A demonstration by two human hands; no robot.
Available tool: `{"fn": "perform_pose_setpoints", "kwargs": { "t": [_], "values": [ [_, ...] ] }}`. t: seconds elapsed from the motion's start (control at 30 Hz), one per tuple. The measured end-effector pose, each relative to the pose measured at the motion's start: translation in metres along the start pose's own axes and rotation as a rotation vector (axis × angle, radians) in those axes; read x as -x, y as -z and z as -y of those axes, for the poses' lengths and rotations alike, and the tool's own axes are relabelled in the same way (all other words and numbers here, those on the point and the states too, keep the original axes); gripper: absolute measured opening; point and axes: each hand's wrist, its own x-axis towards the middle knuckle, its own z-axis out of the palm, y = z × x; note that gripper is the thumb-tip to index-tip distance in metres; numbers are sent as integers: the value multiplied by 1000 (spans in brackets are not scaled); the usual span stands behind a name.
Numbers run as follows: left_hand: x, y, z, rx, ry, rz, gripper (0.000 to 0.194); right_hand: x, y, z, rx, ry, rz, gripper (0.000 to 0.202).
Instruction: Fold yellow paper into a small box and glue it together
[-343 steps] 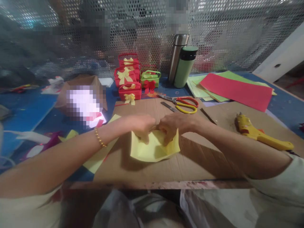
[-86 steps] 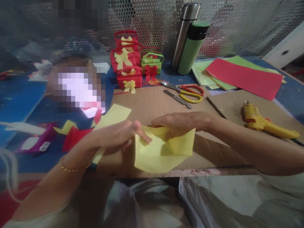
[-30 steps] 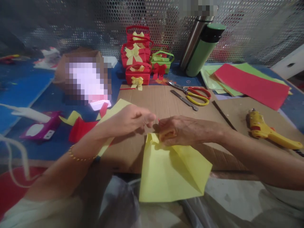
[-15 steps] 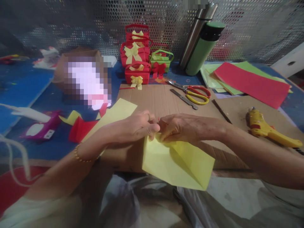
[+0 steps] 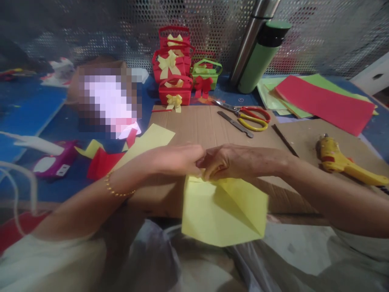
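Observation:
A sheet of yellow paper (image 5: 209, 215) with crease lines hangs over the front edge of the cardboard, its far edge up at my fingers. My left hand (image 5: 185, 158) is closed on that far edge, the fingertips partly hidden. Right beside it, my right hand (image 5: 225, 162) pinches the same edge with curled fingers. Both hands meet above the cardboard (image 5: 194, 125). Under my left forearm lies a second yellow paper strip (image 5: 152, 140), with red paper (image 5: 105, 164) next to it.
Behind stand small red paper baskets (image 5: 174, 93) with yellow bows, a green basket (image 5: 206, 75) and a green bottle (image 5: 261, 61). Scissors (image 5: 246, 115), a flat metal blade (image 5: 235, 124) and a yellow glue gun (image 5: 343, 162) lie on the right, near stacked coloured paper (image 5: 328, 101).
My left hand has rolled over, so its thumb no longer shows on top. The yellow paper's right corner has swung slightly inward. The right hand stays at nearly the same spot.

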Motion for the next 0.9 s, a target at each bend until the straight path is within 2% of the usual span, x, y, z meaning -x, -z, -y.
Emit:
{"fn": "perform_pose_setpoints", "kwargs": {
  "t": [0.2, 0.4, 0.5, 0.67, 0.77, 0.9],
  "values": [
    [-4, -4, -6, 13, 73, 11, 32, 0, -1, 6, 41, -40, 29, 21],
    [-4, -7, -5, 151, 69, 21, 19, 2, 1, 14, 119, -240, -40, 15],
    [-3, -6, -5, 193, 66, 43, 13, 6, -1, 12, 154, -269, -101, 15],
    [2, -3, -2, 269, 93, 35, 9, 14, -2, 9, 98, -331, -156, 28],
    [5, -3, 1, 283, 62, 18, 12, 16, -1, 12, 13, -312, -125, 34],
    [8, -2, 5, 225, -25, -42, 12, 17, -2, 17, 5, -316, -117, 28]
  ]
}}
